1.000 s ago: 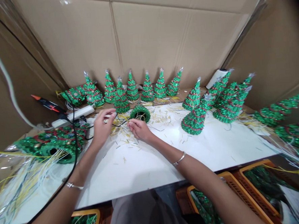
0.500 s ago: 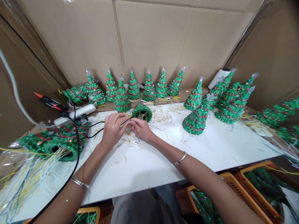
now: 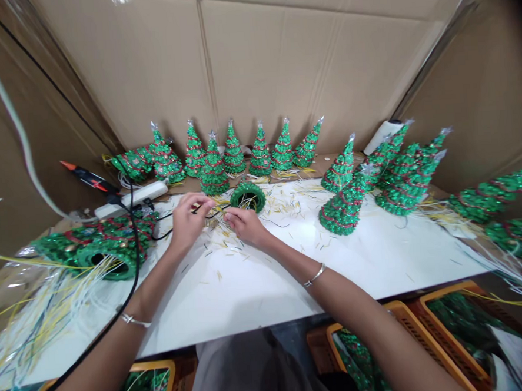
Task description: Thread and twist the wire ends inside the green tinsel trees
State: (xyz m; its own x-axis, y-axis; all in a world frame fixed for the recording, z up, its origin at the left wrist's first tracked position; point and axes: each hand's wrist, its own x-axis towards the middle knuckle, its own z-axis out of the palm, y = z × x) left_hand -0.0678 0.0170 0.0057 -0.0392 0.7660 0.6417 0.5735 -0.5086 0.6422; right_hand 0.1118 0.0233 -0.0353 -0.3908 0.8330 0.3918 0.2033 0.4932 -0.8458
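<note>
Leftward goes the left hand [image 3: 188, 220] in the head view, drawn back from the right hand [image 3: 247, 226], which has barely stirred; a gap now parts fingertips that met half a second ago, so the joint handling of lead and wires seems paused. The left thumb and fingers curl about a bendy black lead [image 3: 164, 216], apparently holding it; the right thumb and forefinger pinch what look like thin wires [image 3: 244, 205]. At twelve o'clock of the right hand lies a tipped tree [image 3: 239, 191], its ring-shaped, hollow underside turned outward, wires spilling from the dark opening. Crinkled, glossy green strung with red clads the upright trees [image 3: 339, 214] toward three o'clock; short yellow clippings [image 3: 219, 275] litter the smooth white tabletop [image 3: 271, 292]
</note>
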